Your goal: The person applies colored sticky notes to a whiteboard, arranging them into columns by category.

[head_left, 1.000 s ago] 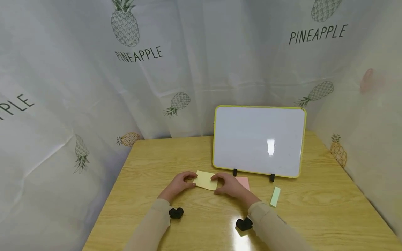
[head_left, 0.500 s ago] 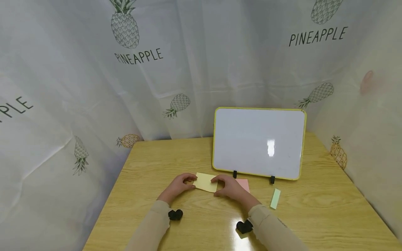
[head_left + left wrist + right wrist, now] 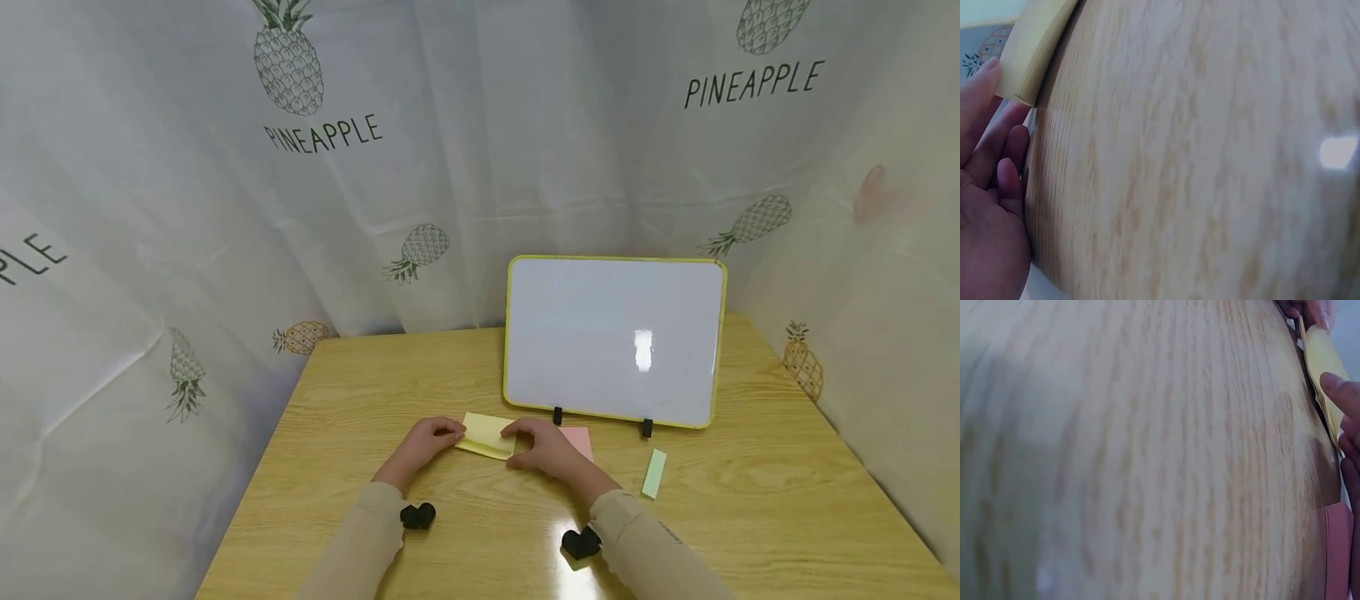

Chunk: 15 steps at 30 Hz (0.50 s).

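Observation:
A pad of yellow sticky notes (image 3: 486, 431) lies near the middle of the table, between both hands. My left hand (image 3: 422, 448) pinches its left end, thumb and fingertips close together at the edge; in the left wrist view the pad (image 3: 1034, 53) rises from the fingertips. Along the near side, a curled strip of paper shows as a fold in the head view. My right hand (image 3: 551, 450) grips the opposite end between curved thumb and fingers. The right wrist view shows slightly parted sheets at the edge of the pad (image 3: 1324, 362).
Beside the right hand lies a pink sticky note pad (image 3: 577, 439), partly covered by it. Farther right is a narrow pale green pad (image 3: 654, 473). A yellow-framed whiteboard (image 3: 615, 333) stands behind on small black feet. Pineapple-printed curtain (image 3: 480, 167) surrounds the wooden table (image 3: 375, 375).
The left thumb has moved up toward the fingers, closing the gap at the pad's left end. The near edge of the yellow paper now curls up. The right hand keeps its place.

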{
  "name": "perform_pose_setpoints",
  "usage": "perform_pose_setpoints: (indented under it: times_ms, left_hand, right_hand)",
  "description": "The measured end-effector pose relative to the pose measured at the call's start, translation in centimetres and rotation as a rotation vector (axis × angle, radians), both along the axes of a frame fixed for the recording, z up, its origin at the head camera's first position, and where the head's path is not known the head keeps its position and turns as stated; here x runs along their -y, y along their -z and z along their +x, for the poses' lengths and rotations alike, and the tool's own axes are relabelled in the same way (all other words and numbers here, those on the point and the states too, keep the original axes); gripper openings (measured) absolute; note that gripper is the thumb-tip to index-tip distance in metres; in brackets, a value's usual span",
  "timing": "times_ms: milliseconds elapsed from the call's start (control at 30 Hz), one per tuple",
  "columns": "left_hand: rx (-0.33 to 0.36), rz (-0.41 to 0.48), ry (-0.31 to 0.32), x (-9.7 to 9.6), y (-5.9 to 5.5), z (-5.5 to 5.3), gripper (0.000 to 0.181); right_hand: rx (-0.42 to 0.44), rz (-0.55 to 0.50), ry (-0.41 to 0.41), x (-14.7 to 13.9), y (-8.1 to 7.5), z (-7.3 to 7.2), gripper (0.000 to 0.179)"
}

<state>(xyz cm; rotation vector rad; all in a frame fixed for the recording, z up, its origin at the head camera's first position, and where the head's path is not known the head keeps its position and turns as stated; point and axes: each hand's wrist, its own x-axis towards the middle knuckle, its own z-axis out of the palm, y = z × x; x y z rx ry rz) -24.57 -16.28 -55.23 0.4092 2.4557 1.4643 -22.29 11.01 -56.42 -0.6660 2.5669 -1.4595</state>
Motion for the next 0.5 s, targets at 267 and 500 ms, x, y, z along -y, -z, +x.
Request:
perform_pose_setpoints:
  times_ms: [267,500]
  left_hand:
    - [-0.014,-0.004,-0.001,-0.11,0.51,0.4,0.016]
    - [0.03,0.025,0.019,0.02,0.61,0.5,0.019]
  right_hand:
    - [0.0,-0.036,-0.027,0.36,0.45,0.13,0.028]
    - [0.004,-0.042,0.039,0.35,0.25,0.34,0.019]
